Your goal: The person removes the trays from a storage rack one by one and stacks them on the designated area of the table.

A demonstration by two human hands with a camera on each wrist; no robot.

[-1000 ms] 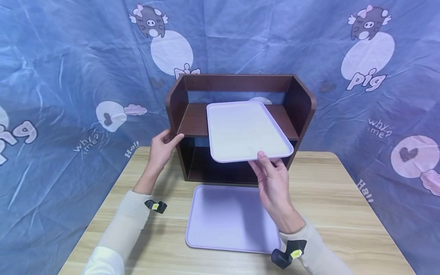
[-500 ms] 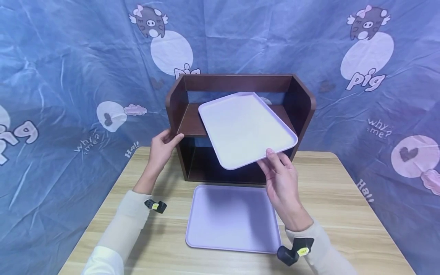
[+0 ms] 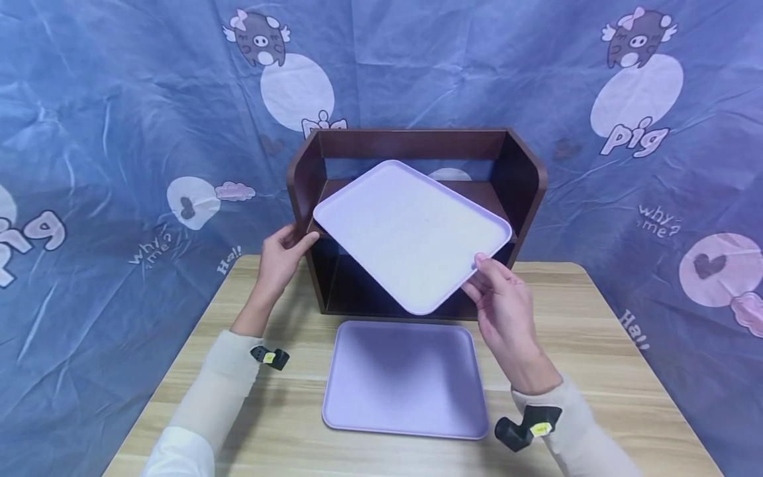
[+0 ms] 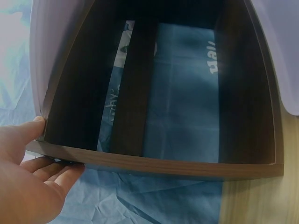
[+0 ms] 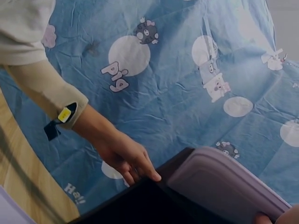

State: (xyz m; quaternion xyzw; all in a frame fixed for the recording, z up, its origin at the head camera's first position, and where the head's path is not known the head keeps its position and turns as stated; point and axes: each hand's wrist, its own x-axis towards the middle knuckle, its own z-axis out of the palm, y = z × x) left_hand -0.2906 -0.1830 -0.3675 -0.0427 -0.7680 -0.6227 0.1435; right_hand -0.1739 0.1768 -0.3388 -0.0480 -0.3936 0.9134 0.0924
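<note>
Right hand (image 3: 505, 308) is pinching the upper tray (image 3: 417, 232) at its 4 o'clock edge, thumb on top; left hand (image 3: 283, 260) pinches the rack (image 3: 414, 144) at 9 o'clock. Upper tray's held cornerwise at the rack's front, 12 o'clock from the lower tray (image 3: 405, 387) on the desk (image 3: 572, 318). I'd square it up slowly so the corners don't knock the rack's sides.

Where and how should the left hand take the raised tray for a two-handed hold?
Probably pinch the raised tray by its rim midway along the long edge facing the left hand, coming from the left, thumb above, fingers below. That edge shows in front of the shelf's lower opening; the right hand pinches only the adjoining short edge.
</note>
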